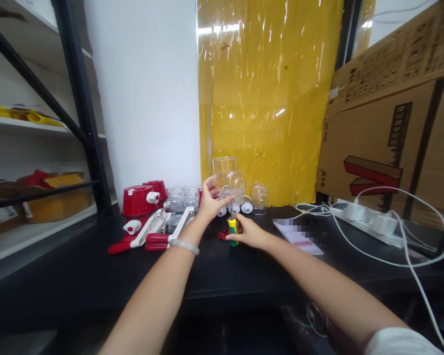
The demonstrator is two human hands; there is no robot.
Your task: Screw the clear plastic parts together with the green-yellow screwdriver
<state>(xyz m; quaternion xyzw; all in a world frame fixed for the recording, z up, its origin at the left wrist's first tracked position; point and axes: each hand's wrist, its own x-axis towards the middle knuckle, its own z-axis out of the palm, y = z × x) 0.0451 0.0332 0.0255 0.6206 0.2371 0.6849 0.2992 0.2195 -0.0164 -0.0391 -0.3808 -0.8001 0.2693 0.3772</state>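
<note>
My left hand (210, 201) holds a clear plastic part (225, 181) with round openings above the black table. Just below and to the right, my right hand (247, 232) grips the yellow and green handle of a screwdriver (233, 235). The screwdriver stands upright with its shaft pointing up at the clear part; whether the tip touches it is hard to tell. Small red pieces (224, 234) lie on the table beside the handle. White round caps (246, 207) are behind my hands.
Red housings (137, 199), red-handled white frames (148, 229) and clear parts (259, 193) stand on the black table (222, 281). To the right are a flat booklet (299, 237), a white power strip (370, 224) with looping cables, and a large cardboard box (385, 118).
</note>
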